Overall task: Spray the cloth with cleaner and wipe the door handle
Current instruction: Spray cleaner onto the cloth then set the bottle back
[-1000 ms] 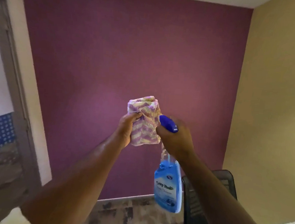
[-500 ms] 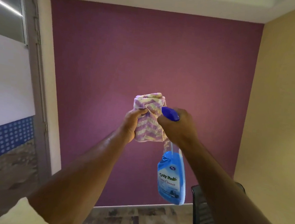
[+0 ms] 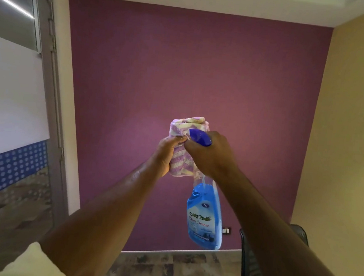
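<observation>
Left hand (image 3: 168,154) fisted on bunched cloth (image 3: 183,153), held up as spray target; right hand (image 3: 213,155) wrapped round bottle (image 3: 205,216) neck, nozzle (image 3: 199,137) touching cloth

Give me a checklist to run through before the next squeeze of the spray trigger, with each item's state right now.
1. Cloth held firmly: ok, the left hand has it bunched in its grip.
2. Spray bottle held at the trigger head: ok, the right hand is wrapped around the neck under the blue head.
3. Nozzle aimed at the cloth: ok, its tip sits right against the fabric.
4. Cleaner left in the bottle: ok, blue liquid fills most of it.
5. Cloth already damp: cannot tell.
6. Door handle within reach: cannot tell, only the door frame shows, at the left.
</observation>
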Action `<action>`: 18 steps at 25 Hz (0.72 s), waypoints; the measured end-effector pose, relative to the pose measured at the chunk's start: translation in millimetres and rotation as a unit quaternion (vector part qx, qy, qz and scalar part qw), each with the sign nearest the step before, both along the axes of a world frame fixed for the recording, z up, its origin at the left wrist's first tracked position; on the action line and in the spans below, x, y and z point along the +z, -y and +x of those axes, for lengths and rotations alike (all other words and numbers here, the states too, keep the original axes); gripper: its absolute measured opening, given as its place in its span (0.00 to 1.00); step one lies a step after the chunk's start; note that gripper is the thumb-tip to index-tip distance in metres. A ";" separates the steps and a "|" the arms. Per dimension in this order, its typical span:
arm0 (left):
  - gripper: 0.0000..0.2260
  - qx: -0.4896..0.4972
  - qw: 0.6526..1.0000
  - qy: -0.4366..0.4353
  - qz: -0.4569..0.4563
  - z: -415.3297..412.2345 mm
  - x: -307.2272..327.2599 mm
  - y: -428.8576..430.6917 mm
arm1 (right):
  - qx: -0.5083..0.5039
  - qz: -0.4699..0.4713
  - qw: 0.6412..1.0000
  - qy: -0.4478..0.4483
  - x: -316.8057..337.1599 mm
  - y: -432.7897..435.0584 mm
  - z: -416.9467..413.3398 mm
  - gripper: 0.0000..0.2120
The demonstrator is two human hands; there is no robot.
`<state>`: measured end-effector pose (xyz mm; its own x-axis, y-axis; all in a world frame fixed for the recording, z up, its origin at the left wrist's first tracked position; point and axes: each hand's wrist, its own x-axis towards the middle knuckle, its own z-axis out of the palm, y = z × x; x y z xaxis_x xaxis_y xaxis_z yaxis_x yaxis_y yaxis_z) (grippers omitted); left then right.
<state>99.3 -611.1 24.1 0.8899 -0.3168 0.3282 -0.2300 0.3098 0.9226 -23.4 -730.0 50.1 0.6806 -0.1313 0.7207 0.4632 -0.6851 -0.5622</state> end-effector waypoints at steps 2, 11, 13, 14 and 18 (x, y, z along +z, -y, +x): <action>0.10 0.004 1.000 -0.003 0.001 1.0 -0.2 -2.5 | 0.005 0.014 1.000 -0.002 -6.1 0.9 0.8 0.13; 0.16 0.014 0.999 -0.008 -0.030 10.4 6.4 -8.3 | -0.020 -0.033 0.999 -0.029 -57.6 -2.2 -0.5 0.15; 0.14 0.006 1.000 -0.005 -0.030 10.6 6.1 -7.9 | -0.029 -0.037 0.998 -0.037 -65.4 -5.7 -2.0 0.16; 0.13 0.002 1.000 -0.005 -0.028 10.7 5.4 -7.9 | -0.029 -0.036 0.998 -0.041 -68.2 -7.3 -2.5 0.16; 0.13 -0.002 1.000 -0.001 -0.024 13.7 2.9 -10.5 | -0.028 -0.035 0.998 -0.045 -79.0 -8.7 -1.5 0.16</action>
